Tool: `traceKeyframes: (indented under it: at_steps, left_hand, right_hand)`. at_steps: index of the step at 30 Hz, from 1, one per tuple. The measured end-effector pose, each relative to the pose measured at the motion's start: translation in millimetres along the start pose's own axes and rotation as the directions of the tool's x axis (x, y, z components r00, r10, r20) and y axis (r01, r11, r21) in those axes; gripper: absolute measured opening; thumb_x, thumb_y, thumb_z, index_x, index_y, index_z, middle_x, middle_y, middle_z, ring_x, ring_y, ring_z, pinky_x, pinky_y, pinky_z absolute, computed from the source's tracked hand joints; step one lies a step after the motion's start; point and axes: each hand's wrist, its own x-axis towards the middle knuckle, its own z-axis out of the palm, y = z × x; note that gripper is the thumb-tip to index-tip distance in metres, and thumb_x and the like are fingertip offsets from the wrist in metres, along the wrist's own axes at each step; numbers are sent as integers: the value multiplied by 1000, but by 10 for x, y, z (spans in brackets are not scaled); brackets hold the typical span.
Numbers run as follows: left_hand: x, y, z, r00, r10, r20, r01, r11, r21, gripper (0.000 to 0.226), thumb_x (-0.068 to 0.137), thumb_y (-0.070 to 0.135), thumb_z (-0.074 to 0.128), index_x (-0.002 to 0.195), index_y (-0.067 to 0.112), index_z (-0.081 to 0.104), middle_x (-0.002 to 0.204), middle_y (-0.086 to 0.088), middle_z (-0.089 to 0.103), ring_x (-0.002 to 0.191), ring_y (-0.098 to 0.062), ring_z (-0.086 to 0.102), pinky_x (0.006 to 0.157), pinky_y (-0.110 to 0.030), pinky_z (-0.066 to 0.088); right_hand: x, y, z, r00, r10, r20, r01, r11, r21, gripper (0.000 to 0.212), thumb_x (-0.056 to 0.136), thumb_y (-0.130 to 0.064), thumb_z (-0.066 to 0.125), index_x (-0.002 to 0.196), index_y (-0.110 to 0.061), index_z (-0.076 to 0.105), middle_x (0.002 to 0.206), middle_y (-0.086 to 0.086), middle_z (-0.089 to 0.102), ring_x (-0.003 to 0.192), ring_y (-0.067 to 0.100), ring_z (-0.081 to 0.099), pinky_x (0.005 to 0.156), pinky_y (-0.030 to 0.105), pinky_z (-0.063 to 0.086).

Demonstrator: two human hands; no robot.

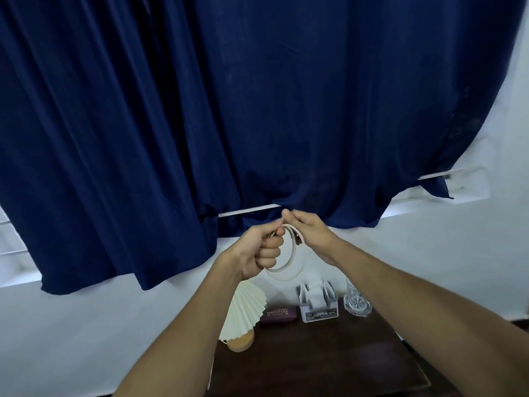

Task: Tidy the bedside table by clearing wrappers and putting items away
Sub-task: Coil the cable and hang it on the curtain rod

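A thin white cable (pixel 289 267), coiled into a loop, hangs in the air above the dark wooden bedside table (pixel 320 356). My left hand (pixel 257 250) grips the coil in a fist at its upper left. My right hand (pixel 309 230) pinches the cable's top between thumb and fingers. Both hands are raised in front of the blue curtain, well above the tabletop. The cable's end near my right hand shows a small plug.
On the table's back edge stand a pleated cream lamp (pixel 243 313) on a wooden base, a maroon glasses case (pixel 279 313), a grey organiser (pixel 317 302) and a clear glass (pixel 356 302). A dark blue curtain (pixel 229 110) hangs over the white wall behind.
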Motion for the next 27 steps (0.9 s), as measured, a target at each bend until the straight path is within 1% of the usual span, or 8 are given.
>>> traceKeyframes:
  at_steps: [6, 10, 12, 16, 18, 21, 24, 27]
  left_hand:
    - [10, 54, 13, 995, 85, -43, -87, 995, -50, 40, 103, 36, 46, 67, 21, 46, 46, 9, 22, 40, -7, 6, 35, -20, 5]
    - [77, -8, -44, 887, 325, -327, -194, 906, 376, 42, 101, 40, 52, 66, 18, 49, 49, 3, 38, 38, -15, 27, 39, -24, 24]
    - [97, -61, -27, 799, 488, -351, -200, 767, 610, 46, 99, 46, 51, 64, 16, 54, 56, -3, 61, 54, -28, 58, 56, -37, 50]
    - [165, -178, -33, 666, 652, -363, -115, 570, 813, 31, 100, 43, 49, 96, 16, 66, 79, 2, 73, 81, -17, 67, 79, -35, 53]
    - [193, -210, -71, 681, 657, -323, -86, 511, 855, 28, 101, 42, 49, 107, 23, 68, 84, 4, 75, 85, -19, 67, 79, -33, 51]
    - [240, -247, -63, 688, 677, -262, -16, 375, 927, 32, 101, 41, 48, 89, 22, 71, 71, 0, 70, 74, -27, 63, 64, -32, 44]
    - [271, -285, 3, 638, 710, -299, 78, 326, 942, 38, 99, 42, 46, 75, 16, 62, 68, -5, 67, 72, -33, 61, 59, -33, 39]
    - [247, -261, 6, 606, 692, -393, 179, 362, 915, 41, 99, 37, 45, 65, 15, 48, 65, -6, 59, 70, -33, 59, 59, -33, 37]
  right_hand:
    - [0, -5, 99, 923, 237, 302, -347, 851, 394, 57, 100, -60, 38, 82, -20, 75, 93, 6, 70, 95, 25, 61, 100, 47, 44]
    - [-55, -45, 57, 828, 303, 472, -484, 812, 327, 91, 88, -84, 22, 111, -11, 73, 107, 13, 65, 101, 26, 58, 99, 43, 44]
    - [-85, -56, 35, 835, 330, 440, -472, 840, 267, 82, 89, -81, 33, 107, -12, 74, 90, 7, 62, 82, 20, 55, 91, 39, 43]
    - [-122, -43, -9, 884, 300, 359, -402, 879, 256, 39, 93, -53, 61, 101, -19, 77, 91, 1, 68, 80, 18, 54, 90, 37, 43]
    - [-137, 10, -27, 881, 324, 346, -405, 894, 194, 29, 86, -42, 73, 101, -17, 74, 92, 3, 67, 86, 17, 57, 96, 39, 45]
    - [-154, 103, 1, 906, 368, 210, -377, 926, 1, 12, 82, -15, 75, 91, -10, 71, 89, 10, 67, 93, 20, 62, 99, 41, 52]
    - [-165, 91, 67, 935, 348, 71, -328, 923, -199, 17, 89, -8, 63, 101, 1, 71, 95, 16, 72, 83, 19, 69, 77, 35, 63]
    - [-189, 78, 93, 972, 235, -6, -212, 865, -454, 22, 99, -24, 55, 101, -6, 69, 92, 14, 74, 70, 23, 72, 60, 33, 62]
